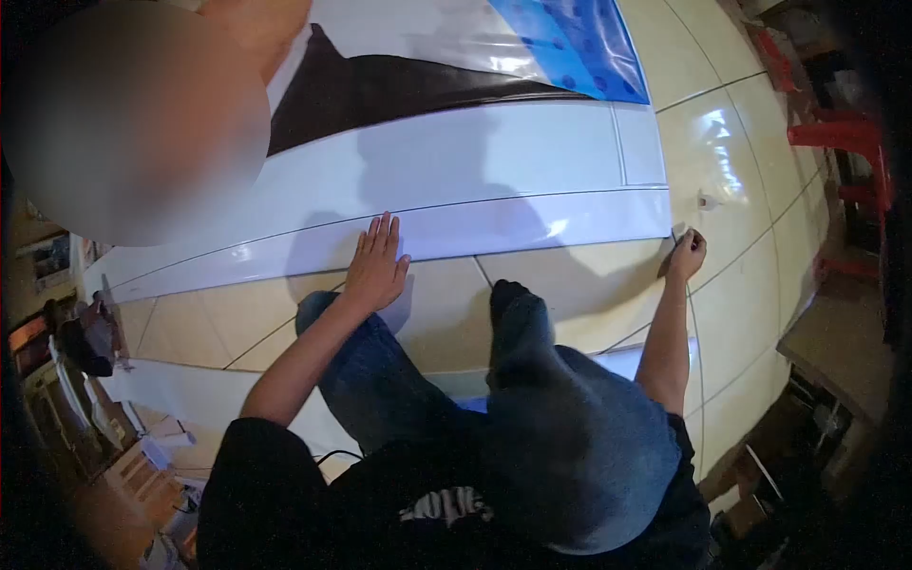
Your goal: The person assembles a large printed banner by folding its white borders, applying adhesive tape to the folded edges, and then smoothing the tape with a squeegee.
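Observation:
A large glossy printed sheet lies on the tiled floor, with a white border, a dark shape and a blue patterned corner. My left hand rests flat near the middle of its front edge, fingers stretched out over the white border. Just off the sheet's right front corner, my right hand is closed with its fingertips pinched together. Something small and pale shows at those fingertips, too small to make out. A small white object sits on the tiles a little beyond my right hand.
Another person is at the upper left, close to the sheet. A red plastic chair stands at the right. Another white sheet lies behind my legs. Assorted items line the left side and lower right.

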{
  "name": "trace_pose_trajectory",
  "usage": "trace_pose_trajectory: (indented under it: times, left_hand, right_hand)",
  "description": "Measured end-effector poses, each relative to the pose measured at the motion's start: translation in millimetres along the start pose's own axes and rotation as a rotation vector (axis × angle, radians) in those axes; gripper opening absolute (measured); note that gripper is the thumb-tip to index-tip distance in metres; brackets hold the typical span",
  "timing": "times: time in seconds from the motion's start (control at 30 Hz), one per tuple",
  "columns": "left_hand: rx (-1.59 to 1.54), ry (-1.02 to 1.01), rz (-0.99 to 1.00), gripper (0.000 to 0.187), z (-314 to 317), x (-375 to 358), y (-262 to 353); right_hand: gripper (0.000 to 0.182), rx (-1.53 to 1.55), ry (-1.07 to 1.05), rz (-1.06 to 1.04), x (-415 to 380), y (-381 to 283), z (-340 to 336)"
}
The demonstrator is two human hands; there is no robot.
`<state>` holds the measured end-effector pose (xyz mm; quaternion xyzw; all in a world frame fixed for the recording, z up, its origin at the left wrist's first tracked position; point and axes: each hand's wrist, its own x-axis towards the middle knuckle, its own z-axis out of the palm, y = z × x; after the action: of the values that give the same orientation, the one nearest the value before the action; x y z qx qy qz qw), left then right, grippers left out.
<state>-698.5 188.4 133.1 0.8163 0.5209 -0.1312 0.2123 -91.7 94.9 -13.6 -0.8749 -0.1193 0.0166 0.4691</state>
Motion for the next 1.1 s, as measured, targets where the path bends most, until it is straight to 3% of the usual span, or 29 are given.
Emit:
trace_pose_trajectory:
  times: [0.03, 0.07, 0.1, 0.17, 0.23, 0.33, 0.53, 0.63, 0.7, 0.83, 0.9, 0.97, 1.1]
  left_hand:
    - [0.016, 0.015, -0.012, 0.068, 11, -1, -9]
    - [-0.017, -0.023, -0.151, 0.069, 25, -1, -25]
    - [-0.051, -0.059, -0.293, 0.069, 33, 4, -31]
    - [-0.047, -0.021, -0.328, 0.069, 51, 7, -43]
    - [-0.034, -0.011, -0.327, 0.069, 59, 11, -41]
    - [-0.104, 0.101, -0.352, 0.07, 61, 22, -27]
    - [-0.082, 0.151, -0.068, 0.068, 69, 32, 21]
    - [-0.079, 0.189, -0.042, 0.067, 80, 46, 49]
    - [-0.121, 0.229, -0.041, 0.066, 85, 53, 61]
    - [-0.068, 0.268, -0.061, 0.067, 87, 61, 72]
    - [-0.046, 0.274, -0.051, 0.068, 86, 66, 75]
    - [-0.01, 0.233, -0.067, 0.069, 84, 66, 77]
    - [-0.059, 0.264, -0.072, 0.069, 87, 70, 79]
  right_hand:
    - [0.042, 0.036, -0.217, -0.073, -4, 10, -10]
    - [0.039, 0.068, -0.433, -0.166, -5, 11, -15]
    - [0.033, 0.088, -0.501, -0.109, -4, 5, -15]
    - [0.029, 0.076, -0.752, -0.075, -5, -12, -25]
    - [0.026, 0.033, -0.873, -0.131, 4, -12, -27]
    - [0.027, 0.037, -0.898, -0.089, 5, -33, -23]
    - [0.026, -0.068, -0.856, -0.053, 11, -40, -2]
    - [0.025, -0.034, -0.817, -0.055, 3, -59, -11]
    - [0.025, 0.054, -0.8, -0.164, 2, -63, -19]
    - [0.026, -0.118, -0.874, -0.076, 5, -60, -16]
    - [0.027, -0.069, -0.755, -0.052, 4, -55, -12]
    - [0.026, -0.155, -0.845, -0.153, 2, -58, -15]
    - [0.018, -0.007, -0.785, -0.111, -8, -62, -18]
